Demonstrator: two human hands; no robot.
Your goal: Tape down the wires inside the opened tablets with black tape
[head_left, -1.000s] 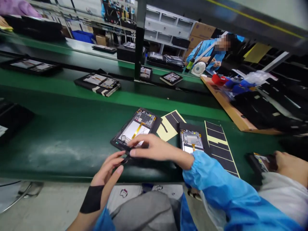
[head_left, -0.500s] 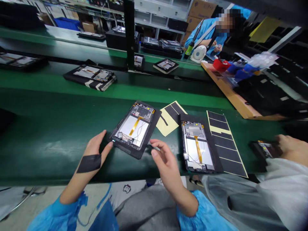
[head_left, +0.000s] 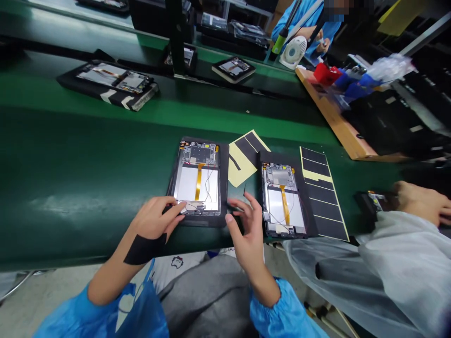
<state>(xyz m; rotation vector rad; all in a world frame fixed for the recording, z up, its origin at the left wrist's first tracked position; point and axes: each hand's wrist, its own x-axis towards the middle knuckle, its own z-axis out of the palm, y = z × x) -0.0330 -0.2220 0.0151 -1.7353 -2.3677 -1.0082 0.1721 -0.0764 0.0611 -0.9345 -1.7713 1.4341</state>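
Observation:
An opened tablet [head_left: 213, 188], its circuit board, silver battery and orange ribbon cable exposed, lies on a black pad [head_left: 224, 173] before me. My left hand [head_left: 155, 218], with black tape [head_left: 144, 250] around its wrist, has thumb and index finger closed at the tablet's lower left corner, on a small silver block [head_left: 183, 211] with thin wires. Beside the lower right edge of the pad, my right hand [head_left: 248, 234] is open, fingers apart and curved. A thin dark strip [head_left: 244, 188] stands at its index fingertip.
A second opened tablet [head_left: 284, 202] lies to the right, between two yellow sheets of black stickers [head_left: 243, 159] [head_left: 326, 202]. A co-worker's hand [head_left: 419, 202] is at the far right. More tablets [head_left: 114, 77] sit behind, near a wooden-edged board [head_left: 338, 126].
The tablet and its pad have turned upright to my view. My left hand has moved onto the lower left corner and closed. A thin dark strip now shows at my right index fingertip.

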